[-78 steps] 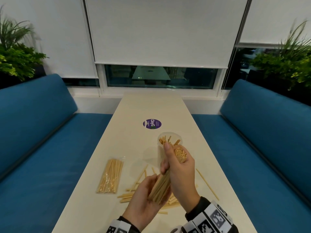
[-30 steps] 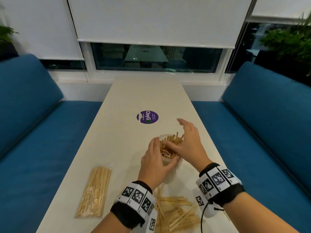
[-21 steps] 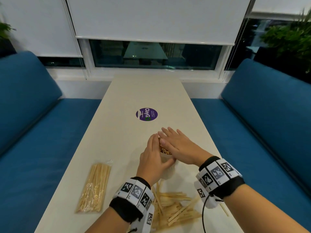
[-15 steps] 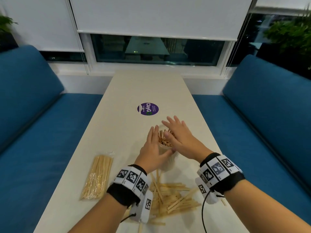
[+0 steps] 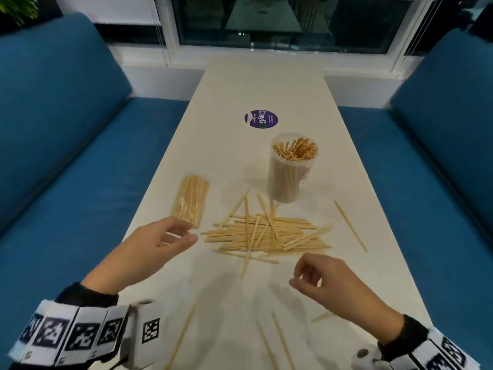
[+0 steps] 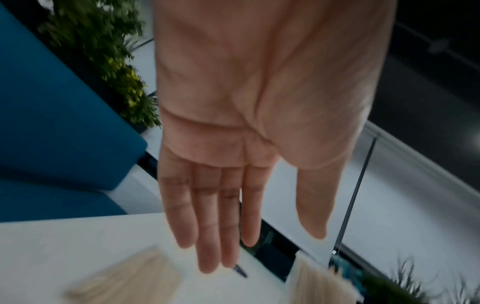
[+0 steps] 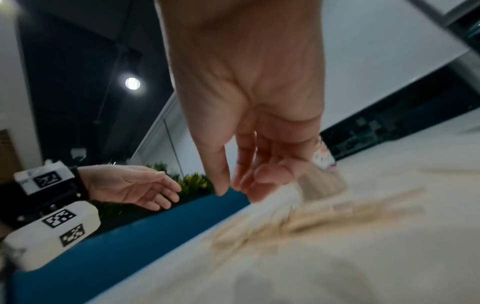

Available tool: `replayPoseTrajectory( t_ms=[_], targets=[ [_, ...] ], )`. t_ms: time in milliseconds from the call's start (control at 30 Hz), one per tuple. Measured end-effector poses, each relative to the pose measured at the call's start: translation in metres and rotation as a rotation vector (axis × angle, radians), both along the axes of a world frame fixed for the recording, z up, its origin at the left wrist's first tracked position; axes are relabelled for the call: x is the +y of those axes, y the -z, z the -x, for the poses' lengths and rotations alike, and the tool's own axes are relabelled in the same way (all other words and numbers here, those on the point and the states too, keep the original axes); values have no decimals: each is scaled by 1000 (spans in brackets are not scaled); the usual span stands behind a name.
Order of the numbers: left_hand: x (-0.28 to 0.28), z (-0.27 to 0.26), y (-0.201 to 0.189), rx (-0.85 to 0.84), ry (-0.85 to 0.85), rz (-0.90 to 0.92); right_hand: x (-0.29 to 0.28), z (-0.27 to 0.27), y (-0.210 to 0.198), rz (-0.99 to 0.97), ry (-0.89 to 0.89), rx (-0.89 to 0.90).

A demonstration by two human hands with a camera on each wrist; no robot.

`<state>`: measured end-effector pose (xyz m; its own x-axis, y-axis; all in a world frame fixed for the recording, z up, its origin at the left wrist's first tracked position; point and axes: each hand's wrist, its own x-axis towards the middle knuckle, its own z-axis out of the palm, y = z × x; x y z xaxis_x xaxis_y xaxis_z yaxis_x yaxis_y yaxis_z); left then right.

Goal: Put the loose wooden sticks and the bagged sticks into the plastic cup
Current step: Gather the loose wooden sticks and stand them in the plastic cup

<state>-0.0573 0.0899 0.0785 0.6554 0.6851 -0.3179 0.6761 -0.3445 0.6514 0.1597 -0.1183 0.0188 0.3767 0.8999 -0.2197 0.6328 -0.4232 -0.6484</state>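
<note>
Beside the loose sticks (image 5: 266, 236), both hands, left hand (image 5: 149, 247) and right hand (image 5: 325, 279), now withdrawn from the plastic cup (image 5: 290, 172), hover relaxed and empty; another gathering likely follows.

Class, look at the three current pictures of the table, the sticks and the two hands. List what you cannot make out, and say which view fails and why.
- How far down the sticks reach in the cup: head view, cloudy wall.
- Number of sticks in the bag: head view, too small; left wrist view, motion blur.
- Loose sticks: right wrist view, smeared by blur.
- Right hand fingertips: head view, curled under; nothing seen held.
- Sticks at the near table edge: cut off by the frame.
</note>
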Motion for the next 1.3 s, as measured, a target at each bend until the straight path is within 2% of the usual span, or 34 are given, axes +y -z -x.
replayPoseTrajectory(
  t_ms=[133, 233, 367, 633, 833, 933, 1000, 1100, 1200, 1300],
  targets=[
    [-25, 42, 47, 214, 51, -7, -16, 29, 26, 317, -137, -23],
    [-45, 56, 75, 352, 113, 55, -17, 39, 31, 406, -275, -151],
    [-60, 54, 93, 326, 155, 5, -10, 49, 29, 376, -343, -172],
    [-66, 37, 108, 197, 223, -154, -4, 50, 42, 230, -265, -105],
    [-65, 34, 109, 181, 202, -161, -10, 48, 41, 180, -277, -122],
    [-59, 33, 108, 194, 211, -141, -13, 50, 42, 174, -387, -262],
    [-53, 31, 104, 207, 207, -136, -13, 53, 44, 181, -513, -466],
    [-48, 27, 101, 203, 234, -147, -15, 54, 55, 190, -566, -664],
    [-55, 24, 99, 231, 271, -100, -16, 53, 57, 140, -608, -700],
    [-60, 22, 102, 244, 245, -79, -20, 54, 61, 72, -576, -717]
  ],
)
